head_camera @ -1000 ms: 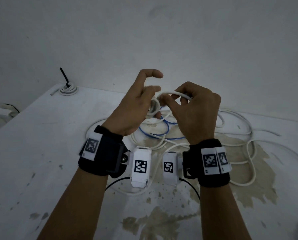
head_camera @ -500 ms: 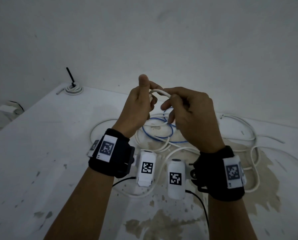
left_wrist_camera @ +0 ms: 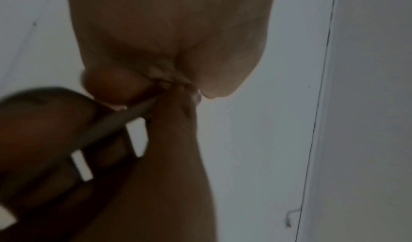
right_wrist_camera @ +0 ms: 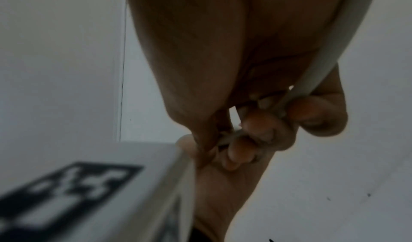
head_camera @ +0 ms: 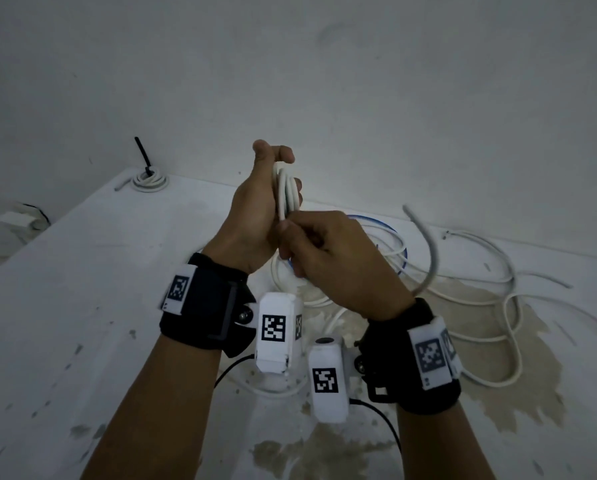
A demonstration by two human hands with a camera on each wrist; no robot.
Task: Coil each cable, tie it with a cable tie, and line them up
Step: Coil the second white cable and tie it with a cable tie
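My left hand [head_camera: 273,188] is raised above the table and grips a small upright coil of white cable [head_camera: 285,190], thumb and fingers curled round its loops. Just below it my right hand [head_camera: 311,244] pinches the same cable, whose free tail [head_camera: 430,247] arcs up and out to the right of my wrist. In the right wrist view the white cable [right_wrist_camera: 321,66] runs through my curled fingers [right_wrist_camera: 263,127]. The left wrist view shows only my palm and a blurred strand [left_wrist_camera: 125,122].
A tangle of loose white cables [head_camera: 480,292] and a blue cable [head_camera: 380,221] lies on the stained white table [head_camera: 82,306] beneath my hands. A coiled white cable with a black tie [head_camera: 150,180] sits at the far left corner by the wall.
My left hand has turned upright and risen, so the coil now stands on edge. My right hand has dropped below it, and the cable's tail has swung out to the right.
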